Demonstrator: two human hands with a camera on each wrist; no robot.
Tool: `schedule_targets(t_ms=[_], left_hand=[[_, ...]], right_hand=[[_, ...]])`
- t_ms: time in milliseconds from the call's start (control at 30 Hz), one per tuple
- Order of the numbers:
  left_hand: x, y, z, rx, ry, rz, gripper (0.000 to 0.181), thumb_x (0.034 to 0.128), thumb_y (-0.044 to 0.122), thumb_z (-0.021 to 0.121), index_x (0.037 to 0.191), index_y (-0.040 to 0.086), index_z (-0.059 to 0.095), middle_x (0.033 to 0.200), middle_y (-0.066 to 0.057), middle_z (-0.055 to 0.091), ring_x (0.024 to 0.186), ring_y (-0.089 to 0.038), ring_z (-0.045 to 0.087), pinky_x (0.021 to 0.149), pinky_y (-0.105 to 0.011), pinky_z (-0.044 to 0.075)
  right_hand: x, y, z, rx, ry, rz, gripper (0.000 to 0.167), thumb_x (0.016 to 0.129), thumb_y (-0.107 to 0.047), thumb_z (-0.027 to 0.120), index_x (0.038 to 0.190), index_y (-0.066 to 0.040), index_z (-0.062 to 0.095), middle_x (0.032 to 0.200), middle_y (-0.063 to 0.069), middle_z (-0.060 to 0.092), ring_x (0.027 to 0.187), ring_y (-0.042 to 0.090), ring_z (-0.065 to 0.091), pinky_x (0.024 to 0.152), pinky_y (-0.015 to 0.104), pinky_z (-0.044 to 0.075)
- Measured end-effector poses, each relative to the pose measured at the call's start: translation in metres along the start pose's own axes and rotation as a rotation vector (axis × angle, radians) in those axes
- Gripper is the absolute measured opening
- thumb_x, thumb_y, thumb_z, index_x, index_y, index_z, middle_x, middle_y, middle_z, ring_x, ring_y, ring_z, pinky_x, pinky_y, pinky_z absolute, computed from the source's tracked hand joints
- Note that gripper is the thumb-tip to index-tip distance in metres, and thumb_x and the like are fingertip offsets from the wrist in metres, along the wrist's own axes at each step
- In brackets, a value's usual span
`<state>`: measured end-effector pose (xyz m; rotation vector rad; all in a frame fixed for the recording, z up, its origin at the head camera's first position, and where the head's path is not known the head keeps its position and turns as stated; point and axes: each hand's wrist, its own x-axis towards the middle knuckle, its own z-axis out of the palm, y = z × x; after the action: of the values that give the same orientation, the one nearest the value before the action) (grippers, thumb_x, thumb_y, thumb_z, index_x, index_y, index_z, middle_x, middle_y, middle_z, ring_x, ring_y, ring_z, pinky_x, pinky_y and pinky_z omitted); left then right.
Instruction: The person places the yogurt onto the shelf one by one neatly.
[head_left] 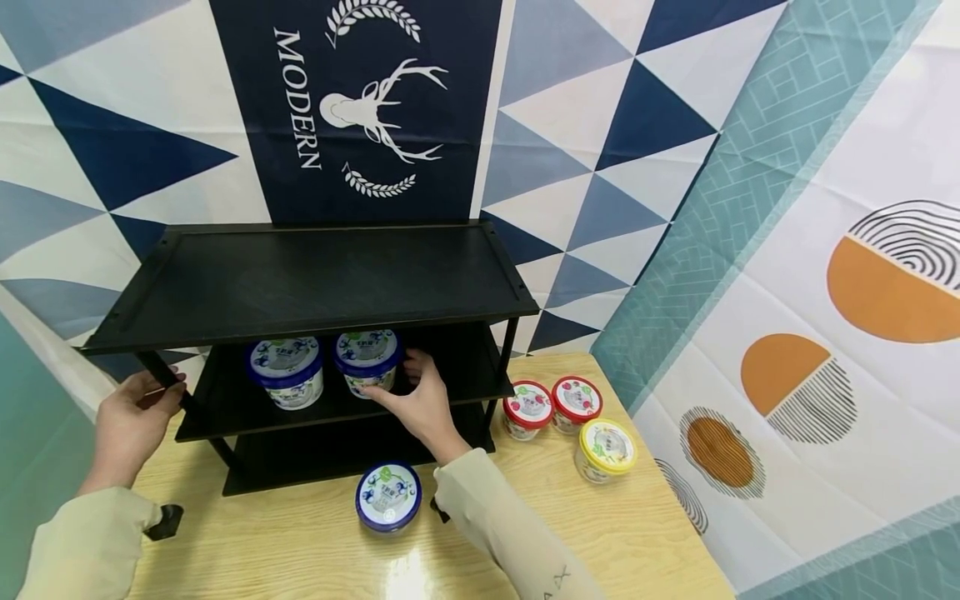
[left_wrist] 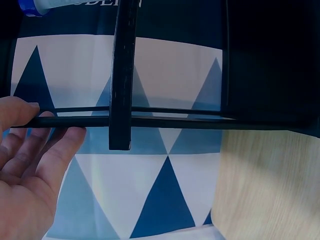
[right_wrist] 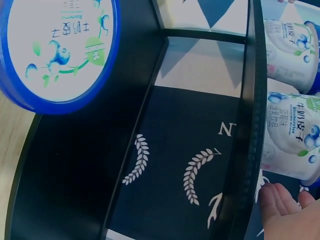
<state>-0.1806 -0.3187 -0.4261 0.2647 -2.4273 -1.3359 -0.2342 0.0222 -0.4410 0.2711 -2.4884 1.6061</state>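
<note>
On the middle level of a black shelf [head_left: 322,283] stand two blue-lidded tubs, the left one [head_left: 287,373] and the right one [head_left: 367,360]. My right hand [head_left: 420,404] has its thumb and fingers around the right tub, which the right wrist view shows as a blueberry tub [right_wrist: 292,135] above my hand [right_wrist: 290,212]. My left hand [head_left: 138,421] grips the shelf's left side by its post; in the left wrist view, thumb and fingers of that hand [left_wrist: 37,160] pinch a thin black bar [left_wrist: 80,121]. A third blue-lidded tub [head_left: 387,497] stands on the table before the shelf.
Right of the shelf, two red-lidded tubs [head_left: 528,406] [head_left: 577,400] and a yellow-lidded tub [head_left: 606,450] stand on the wooden table [head_left: 285,542]. Patterned cloth [head_left: 600,108] hangs behind and to the right. The shelf's top board overhangs the tubs on the middle level.
</note>
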Motion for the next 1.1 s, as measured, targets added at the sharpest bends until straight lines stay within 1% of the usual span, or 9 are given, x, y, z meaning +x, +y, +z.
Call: schedule_targets(t_ms=[133, 333, 567, 700, 800, 900, 1000, 1033, 1100], left_hand=[[0.001, -0.002, 0.000, -0.002, 0.006, 0.003, 0.024, 0.0956, 0.023, 0.050, 0.115, 0.009, 0.056, 0.085, 0.037, 0.046, 0.074, 0.024, 0.047, 0.060, -0.003, 0.045], [0.001, -0.003, 0.000, -0.013, 0.007, -0.005, 0.019, 0.0951, 0.022, 0.051, 0.112, 0.013, 0.056, 0.085, 0.037, 0.046, 0.075, 0.024, 0.048, 0.060, -0.003, 0.045], [0.001, -0.002, 0.000, -0.024, -0.005, -0.008, 0.019, 0.0951, 0.022, 0.051, 0.112, 0.014, 0.056, 0.085, 0.037, 0.047, 0.075, 0.023, 0.048, 0.060, -0.003, 0.045], [0.001, -0.003, 0.001, -0.030, 0.006, 0.006, 0.015, 0.0947, 0.020, 0.052, 0.109, 0.017, 0.056, 0.085, 0.037, 0.047, 0.074, 0.023, 0.049, 0.060, -0.003, 0.045], [0.002, -0.003, 0.001, -0.019, 0.012, 0.010, 0.015, 0.0947, 0.021, 0.052, 0.108, 0.017, 0.056, 0.085, 0.038, 0.047, 0.074, 0.024, 0.048, 0.060, -0.002, 0.044], [0.002, -0.004, 0.001, -0.006, 0.012, 0.008, 0.016, 0.0949, 0.022, 0.052, 0.109, 0.015, 0.057, 0.085, 0.038, 0.046, 0.075, 0.025, 0.047, 0.060, -0.002, 0.043], [0.002, -0.005, 0.001, -0.002, 0.011, 0.010, 0.016, 0.0950, 0.022, 0.051, 0.109, 0.016, 0.057, 0.085, 0.038, 0.046, 0.076, 0.025, 0.046, 0.060, -0.002, 0.043], [0.002, -0.005, 0.001, -0.004, 0.012, 0.011, 0.016, 0.0949, 0.022, 0.051, 0.109, 0.016, 0.057, 0.086, 0.038, 0.046, 0.076, 0.025, 0.046, 0.060, -0.002, 0.043], [0.002, -0.005, 0.001, -0.009, 0.011, 0.012, 0.014, 0.0949, 0.021, 0.052, 0.108, 0.018, 0.056, 0.086, 0.037, 0.046, 0.076, 0.025, 0.046, 0.060, -0.002, 0.043]], right_hand=[[-0.007, 0.002, -0.006, 0.000, -0.003, -0.017, 0.084, 0.071, -0.044, 0.079, 0.137, -0.011, 0.039, 0.128, 0.008, 0.052, 0.115, 0.020, 0.053, 0.098, 0.037, 0.046], [-0.017, 0.006, -0.011, 0.027, -0.026, -0.065, 0.082, 0.074, -0.043, 0.077, 0.137, -0.008, 0.039, 0.131, 0.012, 0.050, 0.115, 0.021, 0.052, 0.098, 0.038, 0.045], [-0.028, 0.011, -0.015, 0.065, -0.051, -0.125, 0.077, 0.076, -0.039, 0.077, 0.136, -0.006, 0.040, 0.130, 0.013, 0.051, 0.115, 0.019, 0.053, 0.098, 0.033, 0.045], [-0.034, 0.014, -0.016, 0.095, -0.057, -0.148, 0.069, 0.076, -0.031, 0.078, 0.133, -0.008, 0.045, 0.128, 0.012, 0.054, 0.114, 0.020, 0.055, 0.098, 0.035, 0.045], [-0.039, 0.015, -0.019, 0.105, -0.058, -0.166, 0.064, 0.076, -0.023, 0.079, 0.130, -0.008, 0.048, 0.127, 0.013, 0.056, 0.113, 0.024, 0.056, 0.098, 0.039, 0.045], [-0.047, 0.010, -0.024, 0.106, -0.064, -0.189, 0.060, 0.076, -0.015, 0.079, 0.128, -0.003, 0.050, 0.124, 0.018, 0.057, 0.110, 0.030, 0.056, 0.095, 0.041, 0.047], [-0.055, 0.004, -0.032, 0.103, -0.072, -0.224, 0.058, 0.075, -0.010, 0.078, 0.124, 0.003, 0.050, 0.121, 0.022, 0.057, 0.106, 0.034, 0.057, 0.093, 0.041, 0.048], [-0.058, 0.005, -0.034, 0.103, -0.073, -0.239, 0.058, 0.075, -0.008, 0.078, 0.123, 0.005, 0.051, 0.120, 0.022, 0.057, 0.105, 0.035, 0.057, 0.092, 0.040, 0.049], [-0.060, 0.013, -0.035, 0.098, -0.074, -0.258, 0.057, 0.074, -0.008, 0.079, 0.123, 0.005, 0.051, 0.119, 0.021, 0.058, 0.104, 0.035, 0.058, 0.091, 0.040, 0.050]])
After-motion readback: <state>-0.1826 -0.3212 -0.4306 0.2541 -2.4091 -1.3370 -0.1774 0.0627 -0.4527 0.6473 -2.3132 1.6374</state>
